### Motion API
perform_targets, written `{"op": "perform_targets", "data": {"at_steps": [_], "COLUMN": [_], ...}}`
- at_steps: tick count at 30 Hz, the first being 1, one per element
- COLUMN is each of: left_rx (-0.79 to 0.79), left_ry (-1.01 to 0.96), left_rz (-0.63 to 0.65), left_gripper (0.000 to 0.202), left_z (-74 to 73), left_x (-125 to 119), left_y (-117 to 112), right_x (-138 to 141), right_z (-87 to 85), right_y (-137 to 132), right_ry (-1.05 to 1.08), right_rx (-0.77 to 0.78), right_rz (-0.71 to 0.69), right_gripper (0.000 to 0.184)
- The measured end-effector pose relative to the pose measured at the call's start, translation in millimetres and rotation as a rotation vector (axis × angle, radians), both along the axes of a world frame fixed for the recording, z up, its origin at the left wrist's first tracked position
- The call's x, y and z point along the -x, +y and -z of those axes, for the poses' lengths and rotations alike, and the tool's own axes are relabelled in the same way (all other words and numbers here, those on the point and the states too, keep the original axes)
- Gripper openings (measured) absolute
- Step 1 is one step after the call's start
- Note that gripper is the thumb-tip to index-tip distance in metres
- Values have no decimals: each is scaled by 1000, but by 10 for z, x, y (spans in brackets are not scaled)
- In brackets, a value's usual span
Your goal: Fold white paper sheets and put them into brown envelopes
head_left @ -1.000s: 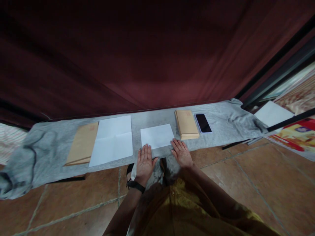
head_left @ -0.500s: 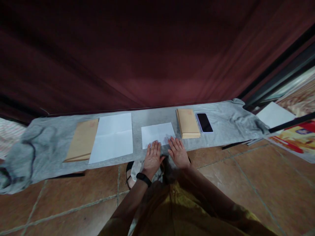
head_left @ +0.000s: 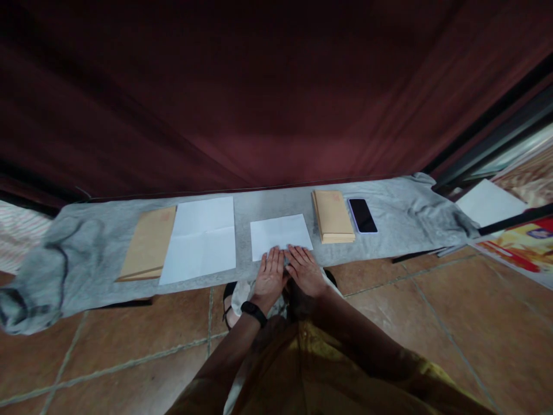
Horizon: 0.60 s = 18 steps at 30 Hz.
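Observation:
A folded white sheet of paper (head_left: 280,231) lies on the grey cloth in front of me. My left hand (head_left: 270,276) rests flat, fingers stretched out, on its near edge. Beside it, my right hand (head_left: 306,272) also lies flat on that edge, its fingertips close to the left ones. Both palms face down and neither hand grips anything. To the left is a larger white sheet (head_left: 201,242) with a crease across it, partly over brown envelopes (head_left: 147,242). A stack of brown envelopes (head_left: 334,214) stands to the right of the folded paper.
A phone (head_left: 363,215) with a dark screen lies right of the envelope stack. The grey cloth (head_left: 401,216) covers a narrow bench against a dark red curtain (head_left: 276,104). At the far right are a white sheet (head_left: 490,202) and a colourful printed box (head_left: 527,245).
My right hand has slid left along the paper's near edge, closer to my left hand. The left hand stays nearly where it was. The view has shifted slightly.

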<state>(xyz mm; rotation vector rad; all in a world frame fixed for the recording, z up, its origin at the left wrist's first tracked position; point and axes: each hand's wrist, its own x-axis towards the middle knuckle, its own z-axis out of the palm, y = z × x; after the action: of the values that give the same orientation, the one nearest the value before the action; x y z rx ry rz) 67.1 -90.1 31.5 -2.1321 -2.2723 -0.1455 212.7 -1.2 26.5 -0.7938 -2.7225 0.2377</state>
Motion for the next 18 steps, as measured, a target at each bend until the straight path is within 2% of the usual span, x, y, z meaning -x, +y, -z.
{"op": "perform_targets", "data": {"at_steps": [5,11,18], "left_rx": [-14,-39,-126], "left_ry": [-5,0,14], "left_rz": [0,-40,-80], "left_gripper": [70,72,72], "left_z": [-4,-47,19], "left_x": [10,64,241], "left_y": [-20,-102,-264], "right_x": [-36,-119,-282], "right_z": [-27,31,84], "right_y": [26,90,193], "right_ry": [-17,-18,2], "right_rx": [4,5,-17], "right_rz": [29,50,74], "right_gripper": [51,51,52]}}
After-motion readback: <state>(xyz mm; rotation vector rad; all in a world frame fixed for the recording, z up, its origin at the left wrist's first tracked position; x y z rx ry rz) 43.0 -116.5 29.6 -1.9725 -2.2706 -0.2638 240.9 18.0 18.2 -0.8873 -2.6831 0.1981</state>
